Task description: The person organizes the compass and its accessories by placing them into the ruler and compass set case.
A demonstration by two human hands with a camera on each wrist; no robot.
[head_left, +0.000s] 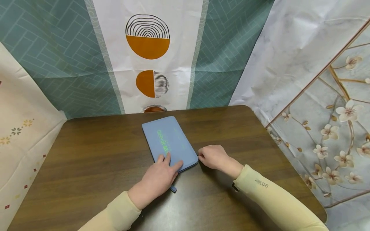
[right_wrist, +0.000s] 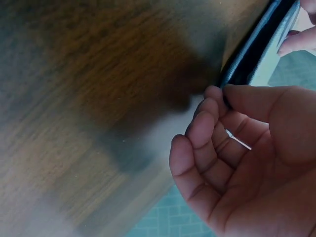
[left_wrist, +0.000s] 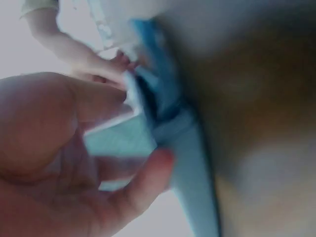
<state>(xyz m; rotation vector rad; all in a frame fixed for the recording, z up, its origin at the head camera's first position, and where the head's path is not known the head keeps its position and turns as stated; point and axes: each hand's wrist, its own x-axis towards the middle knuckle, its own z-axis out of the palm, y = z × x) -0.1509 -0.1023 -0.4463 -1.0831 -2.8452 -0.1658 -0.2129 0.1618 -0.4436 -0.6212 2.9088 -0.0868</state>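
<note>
A flat blue zip case [head_left: 169, 138] with green lettering lies at an angle on the table. My left hand [head_left: 159, 179] rests on its near end, fingers spread over the cover. In the left wrist view the case's edge [left_wrist: 185, 158] is blurred, with the fingertips against it. At the near right corner my right hand [head_left: 213, 156] pinches the small zip pull between thumb and forefinger, the other fingers curled loosely. In the right wrist view those pinching fingertips [right_wrist: 213, 94] sit right at the dark zip edge [right_wrist: 247, 61]. The pull is mostly hidden.
A short blue strap [head_left: 173, 188] sticks out beside my left wrist. The brown wooden table [head_left: 95, 160] has rounded corners. Patterned curtains [head_left: 225, 48] hang behind it, and a floral cloth [head_left: 332, 144] runs along the right side.
</note>
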